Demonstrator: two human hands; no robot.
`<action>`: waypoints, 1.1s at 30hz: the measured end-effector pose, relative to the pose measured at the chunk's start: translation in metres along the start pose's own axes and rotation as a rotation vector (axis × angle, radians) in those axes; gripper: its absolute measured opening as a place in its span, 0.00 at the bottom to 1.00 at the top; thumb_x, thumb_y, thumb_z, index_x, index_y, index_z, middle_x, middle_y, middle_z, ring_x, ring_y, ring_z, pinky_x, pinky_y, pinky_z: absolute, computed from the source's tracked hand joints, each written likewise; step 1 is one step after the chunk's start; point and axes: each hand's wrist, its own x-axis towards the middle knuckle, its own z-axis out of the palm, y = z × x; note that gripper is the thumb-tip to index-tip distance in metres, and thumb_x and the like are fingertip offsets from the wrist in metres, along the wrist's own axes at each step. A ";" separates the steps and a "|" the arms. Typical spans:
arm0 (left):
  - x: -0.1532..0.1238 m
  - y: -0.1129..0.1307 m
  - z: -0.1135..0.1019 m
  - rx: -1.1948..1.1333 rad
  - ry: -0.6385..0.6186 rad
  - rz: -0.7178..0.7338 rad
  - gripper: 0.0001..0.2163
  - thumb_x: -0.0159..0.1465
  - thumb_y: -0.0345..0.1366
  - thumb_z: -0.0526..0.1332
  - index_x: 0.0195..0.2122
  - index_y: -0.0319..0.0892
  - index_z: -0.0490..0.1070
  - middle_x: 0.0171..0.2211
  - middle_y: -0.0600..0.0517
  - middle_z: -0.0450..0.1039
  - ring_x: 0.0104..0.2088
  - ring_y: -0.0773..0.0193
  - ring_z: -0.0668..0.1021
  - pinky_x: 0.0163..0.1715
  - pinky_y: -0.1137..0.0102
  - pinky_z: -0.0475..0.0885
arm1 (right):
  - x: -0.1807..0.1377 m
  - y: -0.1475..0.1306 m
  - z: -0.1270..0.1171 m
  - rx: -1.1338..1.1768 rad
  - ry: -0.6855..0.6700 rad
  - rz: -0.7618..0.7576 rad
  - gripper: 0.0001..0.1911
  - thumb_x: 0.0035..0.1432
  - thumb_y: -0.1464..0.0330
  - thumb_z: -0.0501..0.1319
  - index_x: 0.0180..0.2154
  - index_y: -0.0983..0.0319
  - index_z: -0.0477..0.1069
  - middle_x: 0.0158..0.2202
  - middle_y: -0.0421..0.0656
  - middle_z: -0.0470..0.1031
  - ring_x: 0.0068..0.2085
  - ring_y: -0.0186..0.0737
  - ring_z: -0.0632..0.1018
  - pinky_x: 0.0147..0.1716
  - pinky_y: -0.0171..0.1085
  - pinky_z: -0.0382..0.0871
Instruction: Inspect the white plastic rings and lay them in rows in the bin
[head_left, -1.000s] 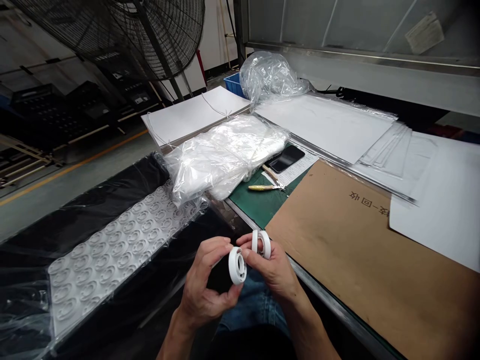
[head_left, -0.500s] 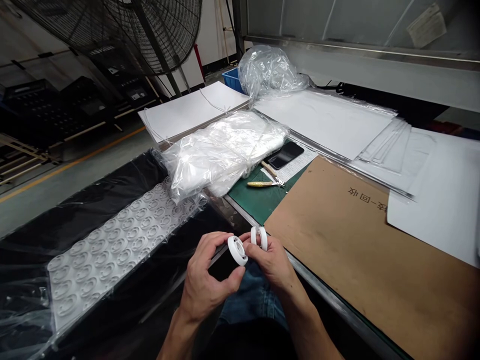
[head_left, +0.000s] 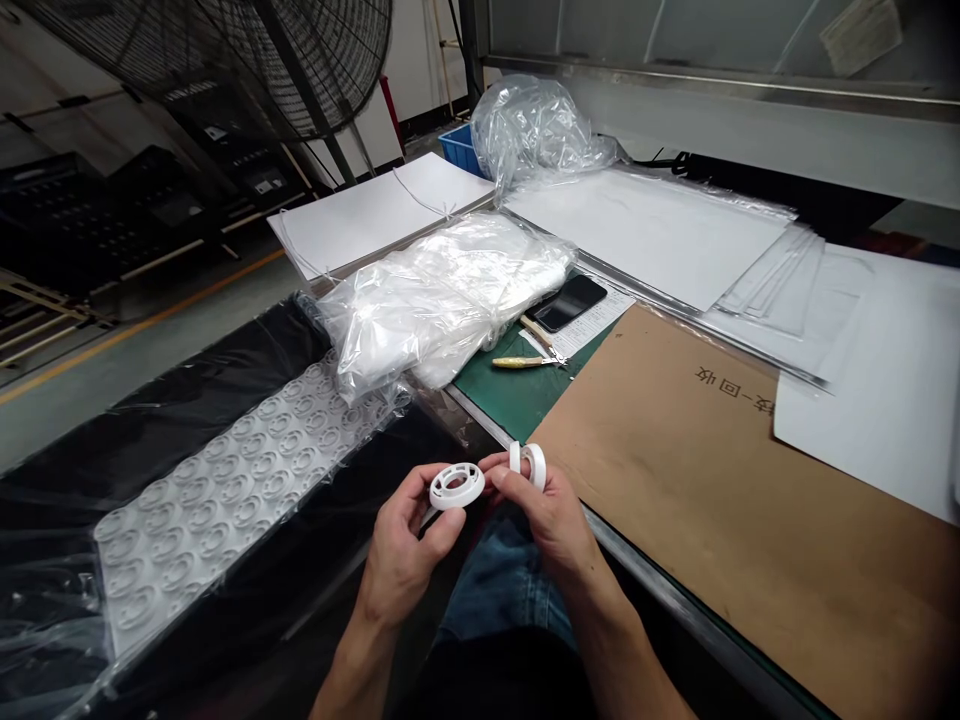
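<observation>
White ring (head_left: 466,496), left hand (head_left: 401,540) pinching; white plastic (head_left: 538,468), right hand (head_left: 556,518) pinching; cardboard (head_left: 735,480) on green table (head_left: 491,393), fan (head_left: 300,70) beyond

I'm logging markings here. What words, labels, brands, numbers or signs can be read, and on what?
"收回一", left to right, on the brown cardboard; the next character, by the white sheet, is unclear.
Printed paper under the phone: too small.
Paper on the grey panel: too blurred.
Pale marks on the dark crates: too small.
No brand or number is readable.
</observation>
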 end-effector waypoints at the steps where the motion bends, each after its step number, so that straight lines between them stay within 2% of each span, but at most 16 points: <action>1: 0.000 -0.001 0.000 -0.026 -0.005 -0.003 0.21 0.60 0.50 0.69 0.48 0.40 0.76 0.45 0.45 0.84 0.45 0.52 0.84 0.47 0.64 0.78 | 0.000 0.000 0.000 0.002 -0.006 -0.002 0.14 0.58 0.57 0.72 0.37 0.62 0.83 0.32 0.41 0.79 0.36 0.42 0.76 0.41 0.40 0.69; 8: 0.002 -0.002 0.002 -0.094 -0.076 -0.035 0.23 0.58 0.51 0.71 0.48 0.41 0.76 0.44 0.46 0.83 0.45 0.52 0.82 0.47 0.64 0.77 | -0.002 0.002 -0.003 0.020 -0.027 -0.007 0.15 0.59 0.56 0.73 0.39 0.60 0.83 0.33 0.41 0.79 0.36 0.41 0.75 0.41 0.39 0.68; 14: 0.003 -0.006 0.000 -0.112 -0.100 0.024 0.23 0.58 0.50 0.72 0.49 0.42 0.76 0.44 0.47 0.82 0.44 0.53 0.82 0.46 0.65 0.77 | -0.004 -0.001 -0.002 0.024 -0.039 -0.041 0.12 0.59 0.58 0.73 0.38 0.60 0.84 0.35 0.42 0.80 0.37 0.41 0.75 0.41 0.39 0.68; 19: 0.004 -0.012 -0.004 -0.074 -0.134 0.167 0.20 0.60 0.41 0.73 0.52 0.45 0.75 0.46 0.49 0.80 0.45 0.56 0.82 0.48 0.67 0.77 | -0.004 -0.001 -0.004 -0.004 -0.072 -0.070 0.10 0.58 0.60 0.74 0.34 0.60 0.84 0.41 0.43 0.81 0.40 0.43 0.76 0.43 0.41 0.68; 23: 0.002 -0.012 -0.006 0.020 -0.074 0.313 0.22 0.60 0.32 0.74 0.55 0.50 0.74 0.48 0.51 0.77 0.47 0.59 0.81 0.50 0.69 0.77 | -0.006 -0.004 -0.005 -0.022 -0.093 -0.082 0.08 0.56 0.62 0.74 0.32 0.59 0.82 0.42 0.43 0.80 0.41 0.43 0.76 0.43 0.40 0.67; 30: 0.003 -0.016 -0.011 0.203 0.036 0.611 0.21 0.65 0.26 0.69 0.56 0.52 0.73 0.50 0.49 0.75 0.53 0.57 0.79 0.53 0.65 0.76 | -0.008 -0.010 -0.004 -0.094 -0.117 -0.095 0.06 0.54 0.64 0.74 0.29 0.59 0.83 0.44 0.45 0.81 0.46 0.47 0.78 0.47 0.42 0.68; 33: 0.003 -0.017 -0.012 0.239 0.045 0.675 0.23 0.66 0.24 0.68 0.59 0.54 0.71 0.52 0.48 0.73 0.54 0.57 0.78 0.54 0.62 0.76 | -0.009 -0.012 -0.003 -0.099 -0.122 -0.092 0.05 0.54 0.64 0.74 0.30 0.59 0.84 0.44 0.45 0.82 0.47 0.49 0.78 0.48 0.43 0.68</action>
